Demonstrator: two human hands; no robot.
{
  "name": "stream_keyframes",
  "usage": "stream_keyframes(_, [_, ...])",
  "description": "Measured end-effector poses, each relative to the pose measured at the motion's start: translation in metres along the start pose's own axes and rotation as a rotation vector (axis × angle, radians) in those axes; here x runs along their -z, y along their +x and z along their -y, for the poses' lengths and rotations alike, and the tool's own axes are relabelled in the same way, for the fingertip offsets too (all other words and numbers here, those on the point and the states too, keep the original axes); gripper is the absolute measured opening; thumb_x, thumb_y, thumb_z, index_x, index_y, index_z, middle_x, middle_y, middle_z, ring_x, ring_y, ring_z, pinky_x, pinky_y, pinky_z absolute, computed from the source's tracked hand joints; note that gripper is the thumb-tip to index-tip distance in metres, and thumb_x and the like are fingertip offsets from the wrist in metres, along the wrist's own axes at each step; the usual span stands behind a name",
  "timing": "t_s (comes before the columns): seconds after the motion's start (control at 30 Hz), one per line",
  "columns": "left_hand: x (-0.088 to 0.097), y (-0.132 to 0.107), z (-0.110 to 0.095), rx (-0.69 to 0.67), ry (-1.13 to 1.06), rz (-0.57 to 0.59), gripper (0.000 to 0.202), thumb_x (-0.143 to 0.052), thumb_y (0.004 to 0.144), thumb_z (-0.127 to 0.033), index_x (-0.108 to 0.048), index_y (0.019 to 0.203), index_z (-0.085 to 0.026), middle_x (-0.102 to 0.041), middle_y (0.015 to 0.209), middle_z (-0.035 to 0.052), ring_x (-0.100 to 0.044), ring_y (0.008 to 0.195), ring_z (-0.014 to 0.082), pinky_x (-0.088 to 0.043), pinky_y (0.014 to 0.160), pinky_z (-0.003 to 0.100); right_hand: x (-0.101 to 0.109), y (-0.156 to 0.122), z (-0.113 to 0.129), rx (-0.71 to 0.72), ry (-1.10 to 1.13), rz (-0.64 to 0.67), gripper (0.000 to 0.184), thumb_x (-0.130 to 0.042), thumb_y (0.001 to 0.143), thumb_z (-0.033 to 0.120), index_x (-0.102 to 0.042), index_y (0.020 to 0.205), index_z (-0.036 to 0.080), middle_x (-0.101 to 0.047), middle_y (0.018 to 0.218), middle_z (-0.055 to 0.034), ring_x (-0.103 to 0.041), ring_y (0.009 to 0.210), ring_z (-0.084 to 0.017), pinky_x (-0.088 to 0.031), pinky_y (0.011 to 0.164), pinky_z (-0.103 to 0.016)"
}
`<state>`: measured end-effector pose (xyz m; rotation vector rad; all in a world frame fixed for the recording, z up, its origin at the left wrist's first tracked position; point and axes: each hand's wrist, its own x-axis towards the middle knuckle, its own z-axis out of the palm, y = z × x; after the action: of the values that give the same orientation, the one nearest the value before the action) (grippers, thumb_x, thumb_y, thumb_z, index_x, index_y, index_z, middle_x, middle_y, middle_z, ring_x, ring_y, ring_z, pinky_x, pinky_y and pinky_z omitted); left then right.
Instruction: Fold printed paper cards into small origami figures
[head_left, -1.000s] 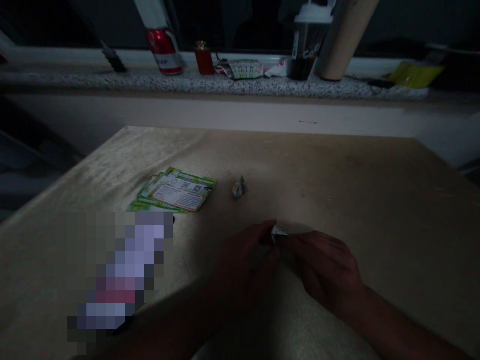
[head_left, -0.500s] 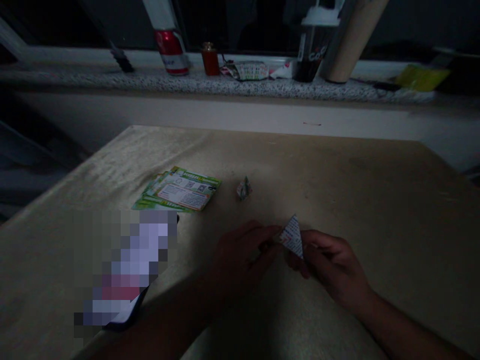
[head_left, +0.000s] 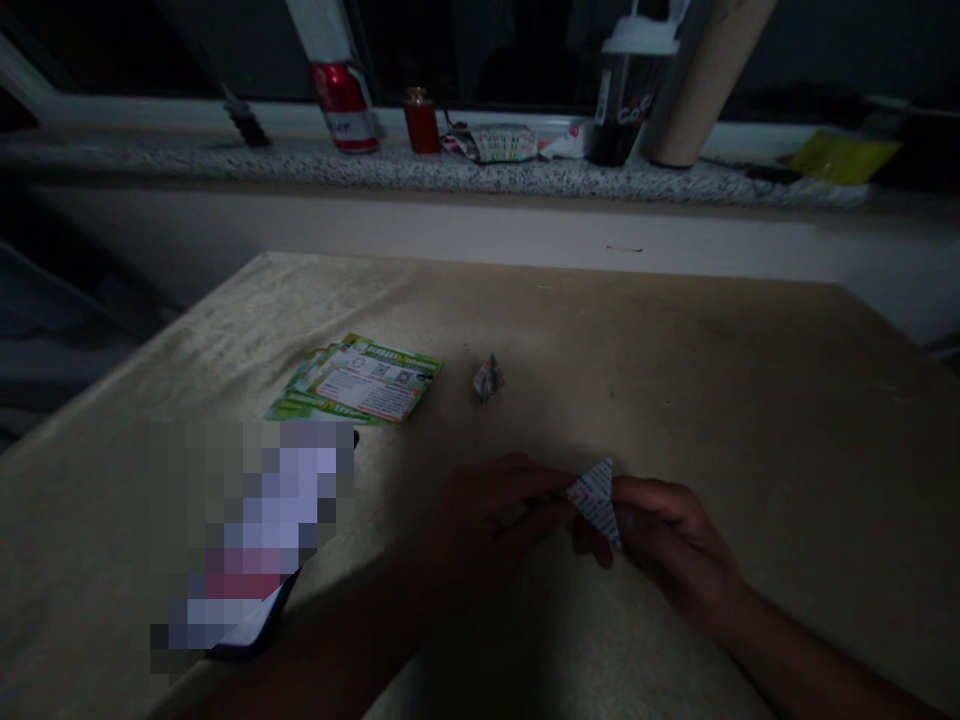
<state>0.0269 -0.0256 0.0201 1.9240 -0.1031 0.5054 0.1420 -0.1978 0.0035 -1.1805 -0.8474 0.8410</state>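
Observation:
A small printed paper (head_left: pixel 597 499), folded into a triangle, is held above the table between both hands. My left hand (head_left: pixel 499 515) pinches its left corner between thumb and fingers. On the other side, my right hand (head_left: pixel 671 535) grips the right edge, some of its fingers curled beneath the paper. Beyond the hands, a small folded paper piece (head_left: pixel 488 379) with a pointed top stands on the table. To its left lies a fanned stack of green and white printed leaflets (head_left: pixel 371 382).
A phone (head_left: pixel 262 550) with a blurred screen lies on the table (head_left: pixel 750 380) by my left forearm. Along the granite sill (head_left: pixel 420 180) stand a red can (head_left: pixel 346 108), a small red bottle (head_left: pixel 421 122), crumpled wrappers (head_left: pixel 501 143), a lidded cup (head_left: pixel 626 95) and a tan cylinder (head_left: pixel 701 90).
The folded paper has turned a little and come down slightly toward me, its upper tip now further right. Both hands have shifted with it and keep their grip.

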Motion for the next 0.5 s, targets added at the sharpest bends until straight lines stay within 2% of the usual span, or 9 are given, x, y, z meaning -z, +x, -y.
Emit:
stream_keyframes(0.13, [0.0,0.002,-0.01,0.037,-0.061,0.028,0.017,-0.062,0.095,-0.022,-0.079,0.093,-0.019,-0.075,0.073,0.0009,-0.069,0.07,0.0122,-0.056,0.073,0.023,-0.002,0.0,0.001,0.078,-0.013,0.031,0.03,-0.054,0.099,0.034,-0.078,0.099,0.016,-0.069,0.071,-0.0061,-0.059,0.062,-0.016,-0.047,0.058,-0.029])
stream_keyframes(0.27, [-0.001,0.001,-0.01,0.066,-0.054,0.004,0.018,-0.064,0.095,-0.028,-0.08,0.09,-0.02,-0.076,0.072,0.0021,-0.069,0.067,0.0136,-0.057,0.071,0.026,-0.003,-0.002,0.001,0.076,-0.051,0.026,0.031,-0.051,0.1,0.034,-0.076,0.099,0.016,-0.065,0.071,-0.0051,-0.059,0.064,-0.017,-0.048,0.061,-0.03])
stream_keyframes(0.5, [-0.003,-0.003,0.001,-0.046,-0.072,-0.084,0.014,-0.067,0.092,-0.026,-0.075,0.101,-0.019,-0.075,0.084,0.0045,-0.07,0.074,0.014,-0.057,0.069,0.024,-0.004,-0.002,0.01,0.156,-0.181,0.045,0.034,-0.053,0.097,0.046,-0.071,0.092,0.017,-0.062,0.074,-0.0041,-0.057,0.065,-0.016,-0.044,0.059,-0.028])
